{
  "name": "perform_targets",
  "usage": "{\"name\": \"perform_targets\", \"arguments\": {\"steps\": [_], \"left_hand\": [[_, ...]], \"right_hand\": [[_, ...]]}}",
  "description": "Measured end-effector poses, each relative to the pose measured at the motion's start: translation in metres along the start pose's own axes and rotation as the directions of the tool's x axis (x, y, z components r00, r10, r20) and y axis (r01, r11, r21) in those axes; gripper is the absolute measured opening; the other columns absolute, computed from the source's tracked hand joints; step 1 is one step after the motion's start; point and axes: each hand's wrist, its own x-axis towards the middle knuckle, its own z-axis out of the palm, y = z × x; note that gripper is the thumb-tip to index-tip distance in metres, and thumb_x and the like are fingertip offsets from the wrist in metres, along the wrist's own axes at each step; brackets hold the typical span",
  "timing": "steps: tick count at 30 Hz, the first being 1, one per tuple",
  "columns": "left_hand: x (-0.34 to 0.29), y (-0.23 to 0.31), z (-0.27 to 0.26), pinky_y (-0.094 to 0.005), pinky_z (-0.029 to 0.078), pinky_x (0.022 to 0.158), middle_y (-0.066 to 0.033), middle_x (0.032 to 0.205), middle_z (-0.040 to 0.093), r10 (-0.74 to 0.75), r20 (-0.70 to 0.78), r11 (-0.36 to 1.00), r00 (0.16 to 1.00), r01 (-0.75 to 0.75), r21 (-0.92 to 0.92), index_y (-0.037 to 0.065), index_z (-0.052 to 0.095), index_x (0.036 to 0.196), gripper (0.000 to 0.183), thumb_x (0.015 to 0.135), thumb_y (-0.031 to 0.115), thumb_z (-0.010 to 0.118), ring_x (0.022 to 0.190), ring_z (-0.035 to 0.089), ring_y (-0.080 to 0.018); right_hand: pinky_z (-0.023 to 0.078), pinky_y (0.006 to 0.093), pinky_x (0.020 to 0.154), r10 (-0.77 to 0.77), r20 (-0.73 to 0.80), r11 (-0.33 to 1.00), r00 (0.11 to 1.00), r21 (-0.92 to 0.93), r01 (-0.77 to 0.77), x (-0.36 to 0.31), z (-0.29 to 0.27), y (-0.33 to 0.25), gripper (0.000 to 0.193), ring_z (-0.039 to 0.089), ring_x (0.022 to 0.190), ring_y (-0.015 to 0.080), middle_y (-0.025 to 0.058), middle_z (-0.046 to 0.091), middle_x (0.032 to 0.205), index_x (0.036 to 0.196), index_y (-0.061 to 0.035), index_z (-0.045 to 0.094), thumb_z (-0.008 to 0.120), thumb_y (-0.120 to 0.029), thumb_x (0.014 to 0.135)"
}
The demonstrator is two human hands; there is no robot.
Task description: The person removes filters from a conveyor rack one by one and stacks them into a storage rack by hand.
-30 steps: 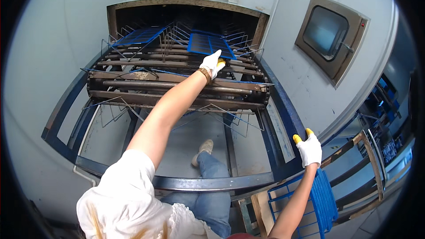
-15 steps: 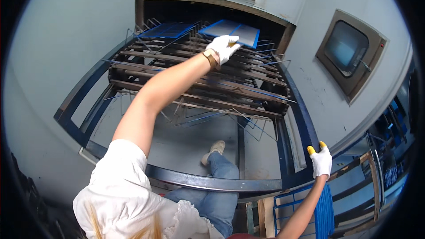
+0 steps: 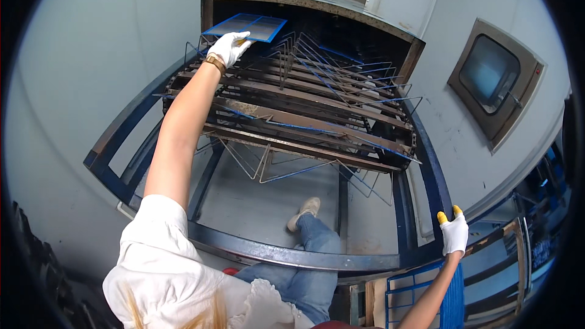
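My left hand (image 3: 229,49), in a white glove with yellow fingertips, is closed on the near edge of a flat blue-framed mesh panel (image 3: 247,26). The panel lies tilted at the left of the dark oven-like opening (image 3: 317,15), above a slatted conveyor (image 3: 304,94) with upright wire holders (image 3: 298,55). On the near right, my right hand (image 3: 453,231), gloved alike, rests against the dark blue metal frame (image 3: 429,170). Its visible fingers stand apart, with nothing held between them. Deeper in the opening, a thin blue edge (image 3: 341,54) shows to the right; the rest is lost in shadow.
Bent wires (image 3: 262,167) hang from the conveyor's near end. A curved front rail (image 3: 292,258) crosses before my legs. On the right wall is a framed window (image 3: 490,73). Blue wire racks (image 3: 451,298) and a wooden frame (image 3: 518,256) stand at the lower right.
My left hand has moved from the panel on the right to the left side, where it now holds a panel. The view has shifted slightly; my right hand stays at the frame.
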Motion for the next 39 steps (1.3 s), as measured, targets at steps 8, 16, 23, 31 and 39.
{"name": "perform_targets", "arguments": {"steps": [8, 16, 23, 31, 39], "left_hand": [[0.042, 0.010, -0.069, -0.0279, 0.050, 0.096, -0.0160, 0.120, 0.057, -0.045, -0.048, 0.983, 0.998, 0.053, 0.176, -0.007, 0.054, 0.115, 0.027, 0.091, 0.005, 0.057, 0.112, 0.057, -0.0242], [-0.026, 0.018, -0.038, -0.0326, 0.050, 0.076, -0.0100, 0.097, 0.065, -0.156, 0.311, -0.529, 0.938, -0.345, 0.775, 0.010, 0.044, 0.136, 0.046, 0.091, 0.008, 0.054, 0.081, 0.061, -0.0238], [0.025, -0.009, -0.106, -0.0391, 0.020, 0.117, -0.0007, 0.135, 0.052, -0.187, 0.229, 0.259, 0.955, -0.177, 0.950, 0.008, 0.048, 0.132, 0.036, 0.098, 0.020, 0.047, 0.130, 0.040, -0.0174], [0.034, -0.032, -0.081, -0.0345, 0.044, 0.102, -0.0174, 0.117, 0.056, 0.074, -0.214, 0.997, 0.974, -0.070, 0.027, -0.006, 0.054, 0.111, 0.028, 0.085, 0.002, 0.063, 0.113, 0.053, -0.0274], [-0.095, -0.005, -0.047, -0.0255, 0.044, 0.099, -0.0086, 0.109, 0.060, 0.045, -0.052, 0.992, 0.998, -0.039, 0.117, -0.001, 0.056, 0.110, 0.026, 0.087, 0.006, 0.065, 0.102, 0.058, -0.0191]], "right_hand": [[0.050, 0.0371, 0.085, -0.048, -0.010, 0.996, 0.999, 0.078, 0.048, 0.007, 0.013, -0.004, 0.060, 0.066, 0.096, 0.0346, 0.0233, 0.066, 0.107, 0.125, -0.0010, 0.056, 0.075, -0.031, 0.077], [0.050, 0.0367, 0.084, 0.000, -0.018, 1.000, 1.000, 0.012, 0.001, 0.002, 0.004, 0.003, 0.059, 0.066, 0.095, 0.0345, 0.0236, 0.065, 0.107, 0.125, -0.0010, 0.056, 0.075, -0.030, 0.077], [0.050, 0.0377, 0.086, -0.020, -0.020, 0.998, 1.000, 0.063, 0.021, 0.003, 0.009, -0.002, 0.060, 0.065, 0.097, 0.0349, 0.0235, 0.065, 0.108, 0.125, -0.0002, 0.056, 0.075, -0.030, 0.077], [0.049, 0.0373, 0.090, -0.024, -0.014, 0.999, 1.000, 0.022, 0.024, 0.006, 0.003, -0.003, 0.062, 0.063, 0.103, 0.0348, 0.0225, 0.064, 0.112, 0.124, -0.0007, 0.057, 0.074, -0.034, 0.076], [0.048, 0.0369, 0.091, -0.017, -0.015, 0.999, 1.000, 0.027, 0.017, 0.002, 0.001, 0.003, 0.060, 0.062, 0.104, 0.0350, 0.0232, 0.064, 0.113, 0.125, -0.0004, 0.056, 0.073, -0.034, 0.078]]}}
